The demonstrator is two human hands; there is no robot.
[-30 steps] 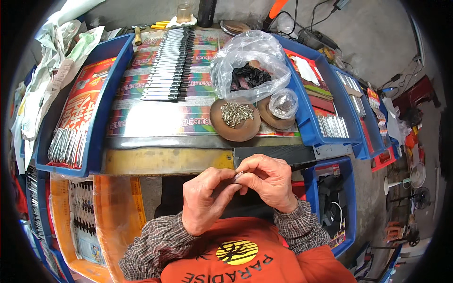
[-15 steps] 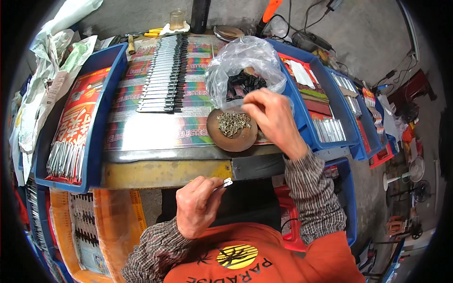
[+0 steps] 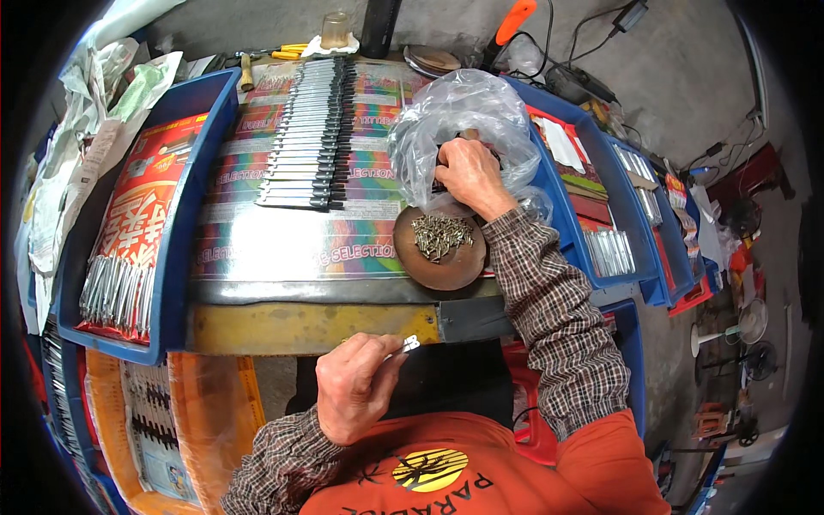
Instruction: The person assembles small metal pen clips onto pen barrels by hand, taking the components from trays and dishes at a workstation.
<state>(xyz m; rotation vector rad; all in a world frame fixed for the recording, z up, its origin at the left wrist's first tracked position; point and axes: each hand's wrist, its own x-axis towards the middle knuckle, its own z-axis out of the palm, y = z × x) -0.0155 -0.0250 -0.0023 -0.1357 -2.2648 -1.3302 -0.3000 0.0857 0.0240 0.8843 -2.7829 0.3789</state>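
My left hand (image 3: 356, 386) is closed in front of the table edge, pinching a thin silver metal piece (image 3: 410, 343) whose flat end with openings sticks out past the fingers. My right hand (image 3: 472, 176) reaches into a clear plastic bag (image 3: 468, 94) of small black parts; its fingertips are hidden there, and most of the parts are covered. Just below that wrist sits a round brown dish (image 3: 438, 273) heaped with small brass-coloured pins (image 3: 440, 237). Left of the bag, a long row of silver strips with black ends (image 3: 305, 137) lies on the patterned tabletop.
A blue tray (image 3: 163, 339) with silver strips (image 3: 118, 292) stands at the left. More blue trays (image 3: 562, 206) line the right side, holding metal strips (image 3: 609, 251). Along the back are a glass jar (image 3: 336, 30), yellow-handled pliers (image 3: 290, 52) and a hammer-like wooden handle (image 3: 247, 73).
My right hand has moved from above the dish's far edge into the plastic bag. My left hand keeps its hold on the metal piece. The whole view has shifted slightly.
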